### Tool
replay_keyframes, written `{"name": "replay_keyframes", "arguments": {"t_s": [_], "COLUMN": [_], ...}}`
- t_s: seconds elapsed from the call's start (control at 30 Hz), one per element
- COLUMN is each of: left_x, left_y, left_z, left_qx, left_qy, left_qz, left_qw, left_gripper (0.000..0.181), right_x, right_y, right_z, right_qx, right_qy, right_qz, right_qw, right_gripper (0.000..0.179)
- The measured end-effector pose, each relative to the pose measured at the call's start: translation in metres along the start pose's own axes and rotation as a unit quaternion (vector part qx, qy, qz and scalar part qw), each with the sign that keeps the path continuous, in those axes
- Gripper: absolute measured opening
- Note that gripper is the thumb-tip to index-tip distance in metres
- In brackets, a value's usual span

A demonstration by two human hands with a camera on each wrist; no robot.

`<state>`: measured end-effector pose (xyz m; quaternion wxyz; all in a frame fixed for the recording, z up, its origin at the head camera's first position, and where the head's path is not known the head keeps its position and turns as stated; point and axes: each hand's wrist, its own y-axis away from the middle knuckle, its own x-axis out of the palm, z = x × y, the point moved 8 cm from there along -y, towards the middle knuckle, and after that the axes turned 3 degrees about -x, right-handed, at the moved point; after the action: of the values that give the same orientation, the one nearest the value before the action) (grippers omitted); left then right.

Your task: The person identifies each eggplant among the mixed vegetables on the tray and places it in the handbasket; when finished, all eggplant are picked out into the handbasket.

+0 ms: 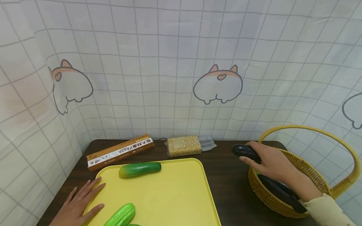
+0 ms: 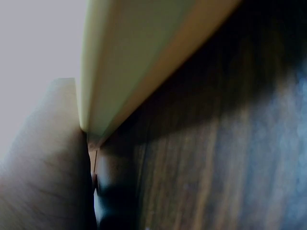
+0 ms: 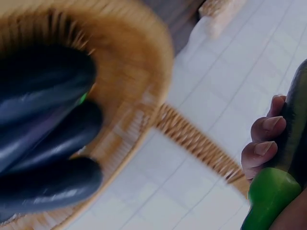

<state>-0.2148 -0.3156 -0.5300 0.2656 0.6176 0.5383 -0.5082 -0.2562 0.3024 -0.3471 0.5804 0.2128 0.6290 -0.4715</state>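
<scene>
My right hand [image 1: 272, 161] grips a dark eggplant [image 1: 245, 151] above the left rim of a wicker basket [image 1: 261, 191]. In the right wrist view, curled fingers [image 3: 263, 149] wrap the eggplant near its green stem end [image 3: 274, 187]. Several more dark eggplants [image 3: 53, 184] lie inside the basket. Over on the left, my left hand [image 1: 77, 201] rests with spread fingers on the left edge of a yellow tray [image 1: 175, 191]. On the tray lie a green cucumber-like vegetable [image 1: 139, 169] with a yellowish end and a bright green ridged vegetable [image 1: 122, 215], partly cut off by the frame.
Behind the tray, a pasta box [image 1: 120, 152] and a clear bag of yellow kernels [image 1: 184, 146] lie on the dark wooden table [image 1: 226, 182]. The basket's tall handle [image 1: 308, 127] arches up at the right. A grid-patterned curtain [image 1: 158, 62] hangs behind the table.
</scene>
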Motion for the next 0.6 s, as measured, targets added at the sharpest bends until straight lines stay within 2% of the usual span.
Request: {"name": "replay_keyframes", "arguments": {"t_s": [0.33, 0.6], "left_x": [0.001, 0.001], "left_y": [0.0, 0.0], "left_z": [-0.001, 0.001], "left_qx": [0.0, 0.0], "left_qy": [0.001, -0.003], "left_qz": [0.002, -0.004], "left_qw": [1.0, 1.0], "left_gripper": [0.068, 0.069], "right_x": [-0.006, -0.005], "right_y": [0.032, 0.053], "right_z": [-0.042, -0.065], "right_qx": [0.043, 0.081], "right_qy": [0.021, 0.03], "right_qz": [0.02, 0.048], "right_qw": [0.9986, 0.9952], "right_gripper": [0.034, 0.064]}}
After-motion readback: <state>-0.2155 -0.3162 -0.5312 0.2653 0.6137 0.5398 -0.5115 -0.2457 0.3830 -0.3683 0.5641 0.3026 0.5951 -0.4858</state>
